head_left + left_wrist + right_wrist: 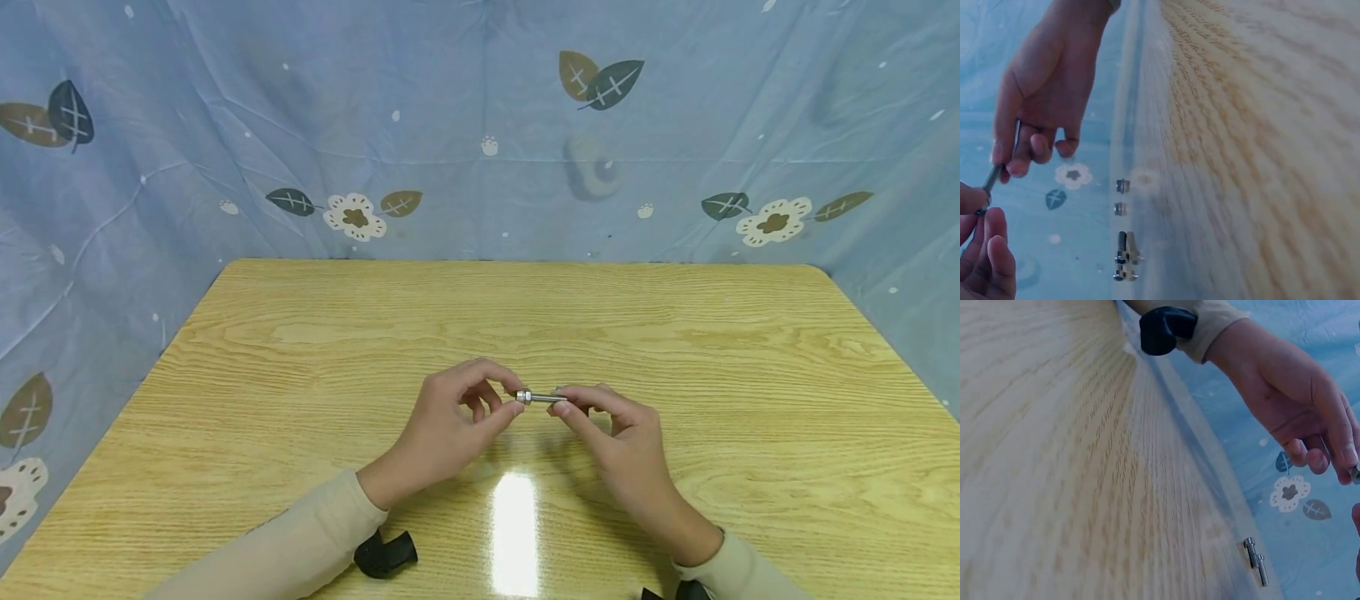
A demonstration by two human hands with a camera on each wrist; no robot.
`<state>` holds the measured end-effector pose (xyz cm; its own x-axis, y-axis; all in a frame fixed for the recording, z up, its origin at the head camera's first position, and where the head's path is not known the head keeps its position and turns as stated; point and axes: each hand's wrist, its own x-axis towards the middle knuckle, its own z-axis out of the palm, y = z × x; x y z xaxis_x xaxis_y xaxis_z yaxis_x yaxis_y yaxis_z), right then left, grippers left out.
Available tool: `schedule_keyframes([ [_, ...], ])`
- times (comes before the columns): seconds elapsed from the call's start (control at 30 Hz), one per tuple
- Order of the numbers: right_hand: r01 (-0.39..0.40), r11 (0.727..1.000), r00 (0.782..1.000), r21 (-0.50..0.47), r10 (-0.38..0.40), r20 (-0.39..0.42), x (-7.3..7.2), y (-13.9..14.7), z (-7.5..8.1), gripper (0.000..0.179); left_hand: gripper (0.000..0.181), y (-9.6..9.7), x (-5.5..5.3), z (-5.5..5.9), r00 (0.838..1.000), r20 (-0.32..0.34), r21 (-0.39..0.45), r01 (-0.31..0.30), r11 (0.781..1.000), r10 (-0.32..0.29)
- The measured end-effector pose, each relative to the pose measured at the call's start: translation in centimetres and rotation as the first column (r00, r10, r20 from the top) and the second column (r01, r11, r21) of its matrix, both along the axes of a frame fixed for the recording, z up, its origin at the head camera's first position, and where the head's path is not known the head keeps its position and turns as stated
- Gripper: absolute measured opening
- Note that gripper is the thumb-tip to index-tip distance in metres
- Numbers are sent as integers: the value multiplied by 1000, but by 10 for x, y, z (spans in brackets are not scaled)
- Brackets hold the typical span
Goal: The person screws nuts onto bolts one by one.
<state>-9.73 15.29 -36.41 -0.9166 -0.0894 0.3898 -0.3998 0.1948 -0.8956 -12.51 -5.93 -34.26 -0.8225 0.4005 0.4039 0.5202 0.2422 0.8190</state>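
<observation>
Between my two hands a slender silver bolt (546,398) is held level above the table, in the head view. A nut (527,397) sits round it near its left end. My left hand (453,421) pinches that left end between thumb and forefinger. The right hand (626,437) pinches the bolt toward its other end, the fingertips covering part of it. In the left wrist view the bolt (992,178) runs slantwise between both hands' fingertips. At the right wrist view's edge, only a small bit of metal (1354,474) shows by the left fingertips.
Loose bolts (1122,249) and two small nut-like pieces (1122,185) lie on the tabletop (300,333) in the left wrist view. The right wrist view shows two bolts (1251,552). A blue patterned curtain (450,100) surrounds the table. Black wrist devices (386,554) sit by the sleeves.
</observation>
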Motion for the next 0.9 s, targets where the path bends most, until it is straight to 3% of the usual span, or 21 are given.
schedule_keyframes([
  [0.23,54,998,998,28,-54,-14,-5,4,-1,18,12,0,-2,2,998,58,24,-22,999,21],
  [0.43,48,998,997,32,-46,-57,-8,7,1,13,12,1,-3,2,998,64,32,-24,999,22],
  [0.57,54,994,996,90,-47,-74,-9,10,3,11,12,2,-4,4,996,83,6,-32,999,32],
  [0.7,60,973,990,224,-29,-137,-12,14,3,13,10,0,-6,5,992,122,-82,-29,996,39],
  [0.9,21,907,980,421,64,-187,-20,19,2,16,7,-3,-11,5,987,159,-227,46,973,-10],
])
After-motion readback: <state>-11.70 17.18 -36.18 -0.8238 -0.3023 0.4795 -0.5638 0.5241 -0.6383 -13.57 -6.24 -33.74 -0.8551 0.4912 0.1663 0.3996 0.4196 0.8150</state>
